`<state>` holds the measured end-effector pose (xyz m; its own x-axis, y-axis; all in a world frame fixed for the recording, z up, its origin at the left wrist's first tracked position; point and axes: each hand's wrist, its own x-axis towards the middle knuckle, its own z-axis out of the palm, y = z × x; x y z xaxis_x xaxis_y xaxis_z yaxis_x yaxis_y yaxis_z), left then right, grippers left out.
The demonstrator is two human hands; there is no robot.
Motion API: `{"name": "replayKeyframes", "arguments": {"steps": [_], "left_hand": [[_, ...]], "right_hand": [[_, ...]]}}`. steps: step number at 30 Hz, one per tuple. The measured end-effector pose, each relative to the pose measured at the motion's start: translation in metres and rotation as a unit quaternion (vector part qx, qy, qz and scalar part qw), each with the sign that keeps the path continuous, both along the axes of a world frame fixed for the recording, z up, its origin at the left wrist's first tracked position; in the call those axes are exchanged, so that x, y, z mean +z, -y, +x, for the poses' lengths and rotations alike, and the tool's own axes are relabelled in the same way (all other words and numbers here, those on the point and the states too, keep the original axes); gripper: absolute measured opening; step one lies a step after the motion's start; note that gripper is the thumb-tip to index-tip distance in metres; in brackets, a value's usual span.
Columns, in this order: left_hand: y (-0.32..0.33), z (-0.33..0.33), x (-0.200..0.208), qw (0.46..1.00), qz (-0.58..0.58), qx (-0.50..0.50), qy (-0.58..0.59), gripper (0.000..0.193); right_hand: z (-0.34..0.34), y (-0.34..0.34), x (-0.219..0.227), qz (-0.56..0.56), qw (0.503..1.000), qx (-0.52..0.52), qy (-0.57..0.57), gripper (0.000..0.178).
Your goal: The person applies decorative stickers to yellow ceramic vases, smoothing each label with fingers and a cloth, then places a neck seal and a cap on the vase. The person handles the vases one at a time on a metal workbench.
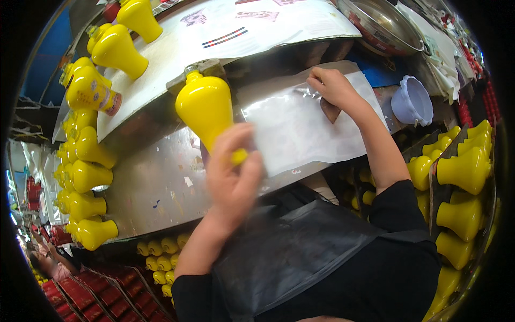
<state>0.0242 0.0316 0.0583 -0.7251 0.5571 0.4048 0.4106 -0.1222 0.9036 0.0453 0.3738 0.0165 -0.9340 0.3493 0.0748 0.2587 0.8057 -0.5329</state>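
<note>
On the steel worktable (161, 188), just left of the clear plastic sheet (306, 126), a yellow vase-shaped bottle (205, 107) lies on its side, mouth toward the person. The left hand (232, 172), blurred, is wrapped round the bottle's neck, so the bottle lies directly under it and well apart from the right hand (333, 86). That hand rests closed on the sheet's far edge, seemingly pinching a small brown piece. Judging by this, a firm neck grip and a flat-held sheet would serve best.
</note>
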Motion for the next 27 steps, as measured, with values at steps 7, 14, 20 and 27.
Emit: {"name": "replayKeyframes", "arguments": {"steps": [7, 14, 20, 27], "left_hand": [[-0.057, 0.031, -0.007, 0.786, 0.042, -0.156, 0.597, 0.052], [-0.052, 0.028, -0.013, 0.79, 0.181, -0.07, 0.581, 0.022], [-0.025, 0.025, 0.001, 0.865, 0.199, 0.004, 0.461, 0.018], [0.0, 0.021, 0.018, 0.837, 0.226, -0.006, 0.498, 0.02]], "right_hand": [[0.032, 0.074, 0.068, -0.083, 0.991, 0.1, -0.03, 0.022], [0.072, 0.12, 0.073, 0.157, 0.936, 0.221, -0.223, 0.012], [0.088, 0.131, 0.053, -0.006, 0.954, 0.114, -0.277, 0.019], [0.092, 0.167, 0.027, -0.629, 0.767, 0.103, 0.069, 0.068]]}}
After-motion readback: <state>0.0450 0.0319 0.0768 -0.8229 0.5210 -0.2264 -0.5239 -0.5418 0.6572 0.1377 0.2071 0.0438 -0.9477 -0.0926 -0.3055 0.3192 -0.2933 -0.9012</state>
